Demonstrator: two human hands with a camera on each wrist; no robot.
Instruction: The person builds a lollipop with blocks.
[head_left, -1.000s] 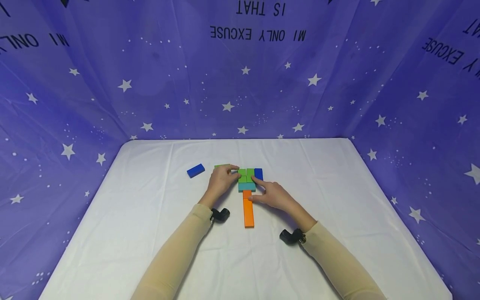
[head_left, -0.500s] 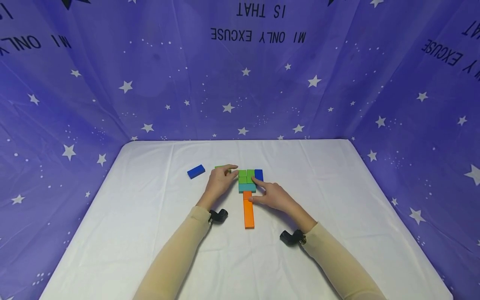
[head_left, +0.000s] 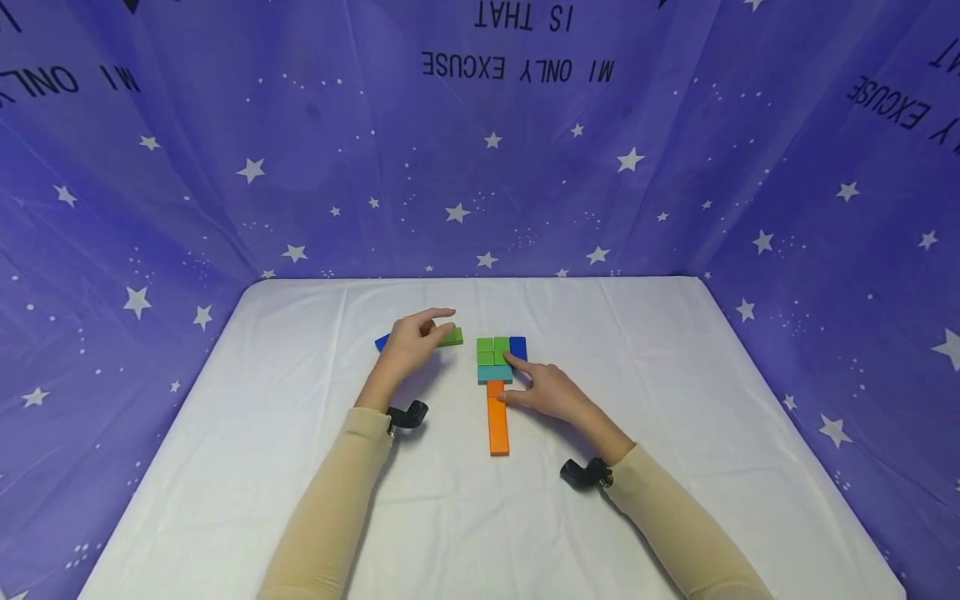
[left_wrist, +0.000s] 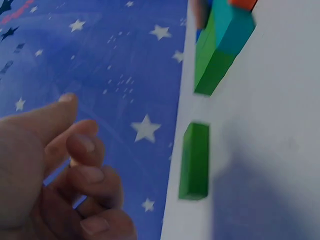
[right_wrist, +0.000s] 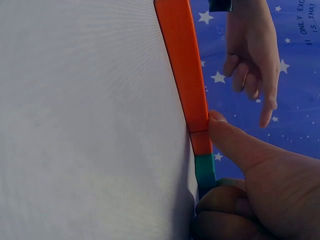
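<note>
Green blocks (head_left: 485, 345) lie fitted together on the white table, with a dark blue block (head_left: 518, 347) against their right side. A teal block (head_left: 494, 374) adjoins their near edge. Below it, a short orange block (head_left: 494, 388) and a long orange block (head_left: 498, 427) form a narrow column. My right hand (head_left: 553, 392) touches the green group with its index finger and the orange column with its thumb. My left hand (head_left: 408, 343) hovers by a loose green block (left_wrist: 195, 162), holding nothing. It partly hides a loose blue block (head_left: 382, 342).
A white cloth covers the table (head_left: 600, 533). Purple curtains (head_left: 480, 183) with stars and lettering rise behind it and along both sides. Black wrist cameras (head_left: 408, 414) sit at both cuffs.
My left hand has left the edge of the green group and moved left, over the loose green and blue blocks. My right hand and the joined blocks stay in place.
</note>
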